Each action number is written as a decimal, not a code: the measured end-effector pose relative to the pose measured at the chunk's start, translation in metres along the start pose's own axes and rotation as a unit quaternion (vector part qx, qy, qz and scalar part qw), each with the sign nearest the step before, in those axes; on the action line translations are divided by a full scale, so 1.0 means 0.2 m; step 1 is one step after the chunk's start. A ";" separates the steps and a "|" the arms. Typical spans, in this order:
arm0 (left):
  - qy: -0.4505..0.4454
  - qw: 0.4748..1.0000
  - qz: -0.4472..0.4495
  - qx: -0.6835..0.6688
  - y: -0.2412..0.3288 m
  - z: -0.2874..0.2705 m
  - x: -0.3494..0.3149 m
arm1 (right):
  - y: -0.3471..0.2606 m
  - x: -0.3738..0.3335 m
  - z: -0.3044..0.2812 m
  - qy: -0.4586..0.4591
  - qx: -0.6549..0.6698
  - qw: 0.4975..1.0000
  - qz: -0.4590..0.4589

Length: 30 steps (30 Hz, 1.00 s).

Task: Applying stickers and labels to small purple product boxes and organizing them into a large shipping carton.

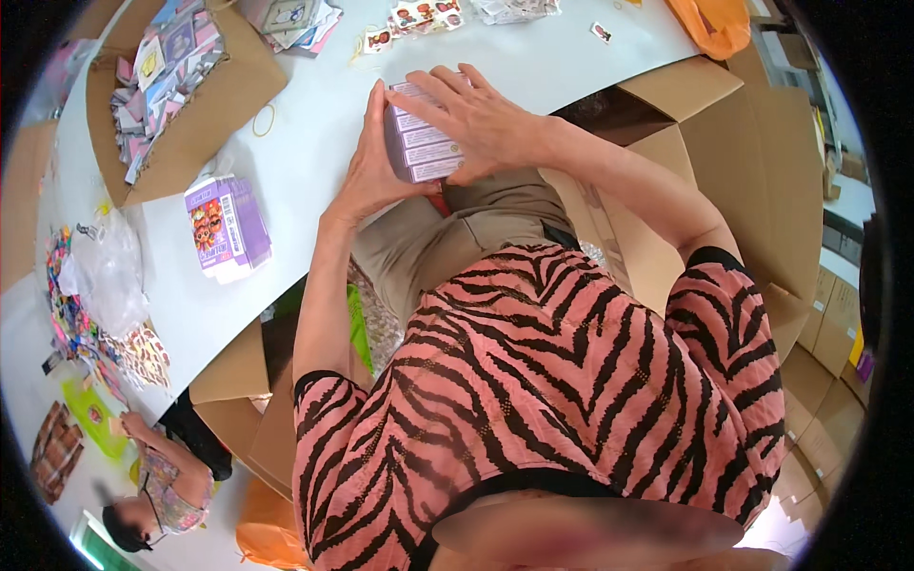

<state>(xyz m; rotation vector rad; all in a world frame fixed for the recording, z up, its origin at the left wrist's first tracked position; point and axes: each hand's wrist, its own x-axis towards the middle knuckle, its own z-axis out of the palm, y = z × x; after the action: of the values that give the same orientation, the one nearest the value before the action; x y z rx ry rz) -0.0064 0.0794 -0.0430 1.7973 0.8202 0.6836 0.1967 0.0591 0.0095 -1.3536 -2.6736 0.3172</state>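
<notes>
A row of small purple-and-white boxes (426, 150) stands at the table's near edge, between my two hands. My left hand (369, 167) presses flat along their left side, thumb toward the near end. Over the top and right side lies my right hand (476, 119), its fingers spread across the boxes and partly hiding them. Both hands hold the row together. To the left, a flattened-looking stack of purple printed cartons (227, 228) with cartoon figures rests on the white table (314, 119).
An open cardboard box (252, 71) full of small cards stands at the far left. Sticker sheets (419, 17) lie at the back; a clear plastic bag (109, 271) and colourful small items lie left. Large open cartons (705, 171) stand right. Another person (167, 476) works at lower left.
</notes>
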 end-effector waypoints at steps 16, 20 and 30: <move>-0.013 0.997 -0.074 0.021 0.00 0.01 -0.02 | 0.01 0.05 0.13 0.077 -0.045 0.995 -0.041; 0.002 0.997 -0.061 0.043 0.10 -0.01 -0.06 | 0.00 0.04 0.09 0.092 0.030 0.994 -0.051; -0.034 0.976 0.111 0.184 0.65 0.02 0.29 | 0.10 -0.31 -0.45 0.302 0.020 0.953 -0.019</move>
<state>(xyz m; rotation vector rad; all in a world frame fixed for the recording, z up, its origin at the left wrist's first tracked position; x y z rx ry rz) 0.0608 0.0883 0.0831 2.2599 0.7400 0.6366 0.2676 0.0332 0.0900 -1.1487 -2.1634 -0.0497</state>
